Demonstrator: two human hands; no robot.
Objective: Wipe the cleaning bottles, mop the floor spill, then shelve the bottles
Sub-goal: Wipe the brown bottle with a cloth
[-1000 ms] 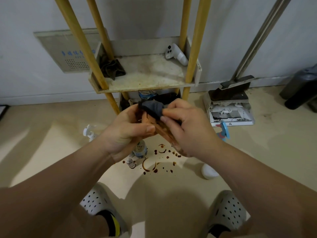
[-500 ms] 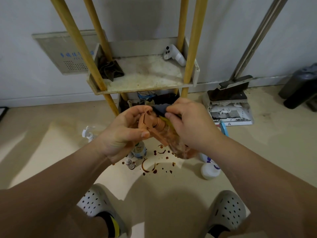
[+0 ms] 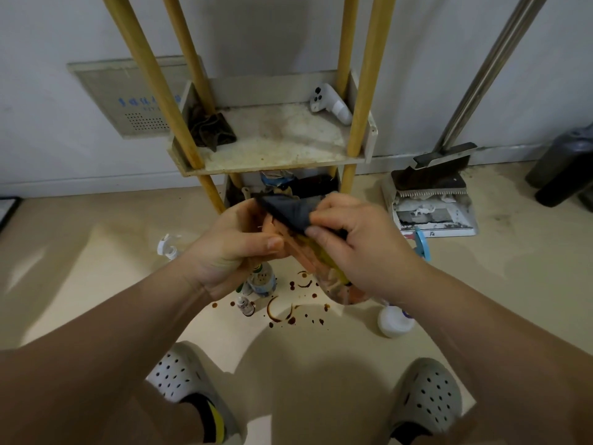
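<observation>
My left hand (image 3: 234,248) grips the top of an orange spray bottle (image 3: 333,284) held tilted above the floor. My right hand (image 3: 356,248) presses a dark grey cloth (image 3: 288,211) over the bottle's spray head. Below them a brown spill (image 3: 288,309) of rings and drops marks the beige floor. A clear bottle (image 3: 261,279) and a tiny bottle (image 3: 245,305) stand at the spill's left. A white bottle (image 3: 393,321) lies at its right, and a white spray head (image 3: 168,247) shows at the left. The shelf (image 3: 272,139) stands behind.
The shelf has yellow poles and holds a dark rag (image 3: 210,130) and a white controller (image 3: 330,102). A dustpan with broom (image 3: 430,194) leans on the wall at right, a dark bin (image 3: 568,168) beyond it. My two white clogs (image 3: 183,374) stand near the spill.
My right hand has slid the cloth back up over the spray head, which was bare half a second ago. The bottle stays in my left hand.
</observation>
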